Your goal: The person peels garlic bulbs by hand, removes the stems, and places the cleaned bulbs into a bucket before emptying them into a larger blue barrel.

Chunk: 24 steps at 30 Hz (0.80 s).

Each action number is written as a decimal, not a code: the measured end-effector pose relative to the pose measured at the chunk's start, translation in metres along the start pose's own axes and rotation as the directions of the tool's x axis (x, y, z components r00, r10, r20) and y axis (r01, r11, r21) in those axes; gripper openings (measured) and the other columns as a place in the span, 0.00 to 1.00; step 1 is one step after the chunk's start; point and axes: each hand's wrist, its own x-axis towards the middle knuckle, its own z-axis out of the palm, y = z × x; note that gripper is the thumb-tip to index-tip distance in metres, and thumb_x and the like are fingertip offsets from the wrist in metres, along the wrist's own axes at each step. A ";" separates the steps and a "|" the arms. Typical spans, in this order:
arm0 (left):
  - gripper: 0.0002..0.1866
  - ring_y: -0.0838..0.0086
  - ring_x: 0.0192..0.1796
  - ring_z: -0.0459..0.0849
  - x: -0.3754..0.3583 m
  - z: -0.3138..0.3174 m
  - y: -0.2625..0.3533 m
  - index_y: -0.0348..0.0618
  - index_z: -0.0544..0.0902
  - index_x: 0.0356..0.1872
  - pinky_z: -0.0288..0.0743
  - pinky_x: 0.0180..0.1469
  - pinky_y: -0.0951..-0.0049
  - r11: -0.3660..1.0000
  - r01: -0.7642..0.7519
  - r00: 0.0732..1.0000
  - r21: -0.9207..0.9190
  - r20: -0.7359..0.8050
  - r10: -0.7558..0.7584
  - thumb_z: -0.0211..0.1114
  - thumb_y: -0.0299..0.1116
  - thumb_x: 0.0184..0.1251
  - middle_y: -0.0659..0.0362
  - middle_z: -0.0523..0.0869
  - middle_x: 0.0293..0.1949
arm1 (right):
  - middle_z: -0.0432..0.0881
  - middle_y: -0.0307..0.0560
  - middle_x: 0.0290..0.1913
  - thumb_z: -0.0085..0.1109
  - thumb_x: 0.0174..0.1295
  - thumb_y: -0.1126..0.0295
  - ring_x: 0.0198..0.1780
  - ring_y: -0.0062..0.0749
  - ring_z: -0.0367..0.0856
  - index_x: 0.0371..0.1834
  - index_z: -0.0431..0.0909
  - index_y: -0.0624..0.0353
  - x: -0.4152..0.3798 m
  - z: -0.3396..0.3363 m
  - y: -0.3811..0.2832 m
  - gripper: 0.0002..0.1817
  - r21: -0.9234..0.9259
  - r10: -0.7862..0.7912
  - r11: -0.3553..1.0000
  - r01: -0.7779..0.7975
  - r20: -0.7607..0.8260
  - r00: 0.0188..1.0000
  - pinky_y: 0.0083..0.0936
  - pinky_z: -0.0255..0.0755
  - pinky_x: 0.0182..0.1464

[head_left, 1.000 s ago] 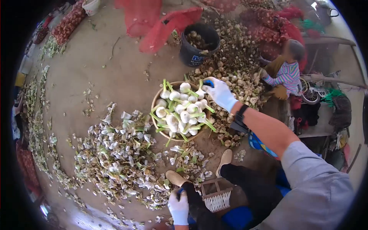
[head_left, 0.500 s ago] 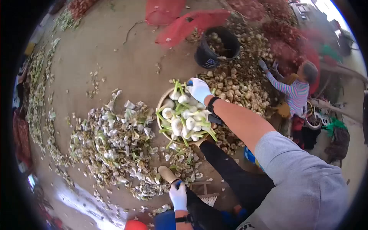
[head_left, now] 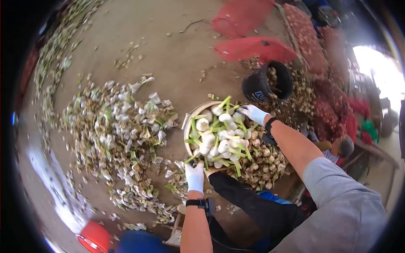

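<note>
A round, pale-rimmed basket [head_left: 187,135] is heaped with white garlic bulbs [head_left: 223,146] on trimmed green stems. My left hand [head_left: 195,177], in a white glove with dark fingertips, is closed at the near-left edge of the basket. On the far right side, my right hand [head_left: 255,114], gloved the same way, is closed at the rim, its fingertips partly hidden by the garlic. The basket stands between my two hands, close to my shoe.
Dry garlic skins [head_left: 122,139] lie heaped on the left. Untrimmed garlic bulbs [head_left: 265,162] are piled on the right, below a black bucket [head_left: 257,84]. Red mesh sacks [head_left: 255,49] lie at the back. A person [head_left: 344,147] sits at the right. A red bucket [head_left: 95,236] stands at lower left.
My left hand has moved up from beside my leg to the basket. My right hand has shifted from the garlic stems to the basket's right rim. The view has turned.
</note>
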 end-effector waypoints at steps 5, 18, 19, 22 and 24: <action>0.22 0.64 0.42 0.86 0.024 0.018 -0.042 0.28 0.78 0.52 0.83 0.48 0.62 0.980 0.026 0.998 -0.200 -0.048 -0.036 0.72 0.28 0.59 0.47 0.88 0.43 | 0.88 0.47 0.51 0.54 0.79 0.43 0.47 0.31 0.81 0.62 0.83 0.66 -0.028 0.000 -0.070 0.33 -0.042 0.196 0.980 -0.194 0.046 0.980 0.31 0.75 0.54; 0.19 0.72 0.43 0.85 -0.051 -0.023 -0.049 0.39 0.77 0.54 0.82 0.45 0.68 0.658 0.120 0.953 -0.743 -0.100 -0.287 0.69 0.19 0.61 0.57 0.86 0.43 | 0.87 0.37 0.44 0.63 0.77 0.53 0.44 0.19 0.79 0.54 0.86 0.64 -0.047 0.056 -0.127 0.22 -0.030 -0.118 0.992 0.122 0.119 0.986 0.24 0.74 0.51; 0.20 0.73 0.43 0.85 -0.071 -0.028 -0.052 0.39 0.77 0.55 0.82 0.46 0.68 0.637 0.103 0.941 -0.764 -0.132 -0.311 0.69 0.19 0.61 0.57 0.86 0.43 | 0.87 0.38 0.42 0.63 0.77 0.54 0.43 0.19 0.79 0.54 0.86 0.65 -0.056 0.066 -0.144 0.21 -0.097 -0.159 0.980 0.175 0.153 0.975 0.24 0.75 0.50; 0.21 0.75 0.37 0.82 -0.136 -0.036 -0.067 0.40 0.78 0.56 0.79 0.38 0.70 0.555 -0.023 0.895 -0.831 -0.264 -0.359 0.72 0.23 0.62 0.58 0.86 0.40 | 0.89 0.40 0.41 0.65 0.75 0.55 0.41 0.21 0.79 0.52 0.85 0.67 -0.079 0.103 -0.195 0.21 -0.214 -0.260 0.924 0.317 0.257 0.931 0.26 0.77 0.48; 0.23 0.75 0.45 0.86 -0.191 -0.054 -0.062 0.39 0.77 0.61 0.82 0.47 0.72 0.521 0.000 0.864 -0.853 -0.263 -0.430 0.70 0.21 0.65 0.58 0.88 0.47 | 0.89 0.43 0.40 0.66 0.74 0.55 0.42 0.22 0.81 0.51 0.85 0.68 -0.103 0.131 -0.234 0.22 -0.306 -0.285 0.868 0.391 0.338 0.897 0.28 0.77 0.49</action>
